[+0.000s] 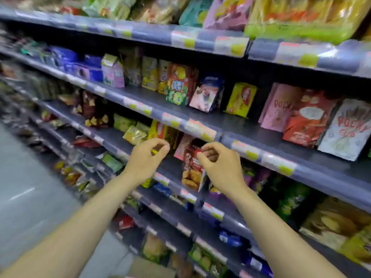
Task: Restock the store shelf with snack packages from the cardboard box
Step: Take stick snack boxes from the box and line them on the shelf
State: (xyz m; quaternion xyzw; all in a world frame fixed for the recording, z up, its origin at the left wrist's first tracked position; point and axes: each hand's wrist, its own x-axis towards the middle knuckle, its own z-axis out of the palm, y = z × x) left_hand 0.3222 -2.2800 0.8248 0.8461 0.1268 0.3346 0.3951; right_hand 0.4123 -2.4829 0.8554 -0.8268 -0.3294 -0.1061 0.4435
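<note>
My right grip is closed in a pinch, thumb and fingertips on the top edge of a red snack package. The package stands upright near the front of the shelf, just before a pink pack. My left grip hovers beside it, fingers curled, thumb against forefinger, nothing visibly held. Pocky boxes stand one shelf higher.

Reaching up from both bottom corners with bare arms. Curling left hand mid-frame. Pinching shiny red snack bag with right hand beside it.
</note>
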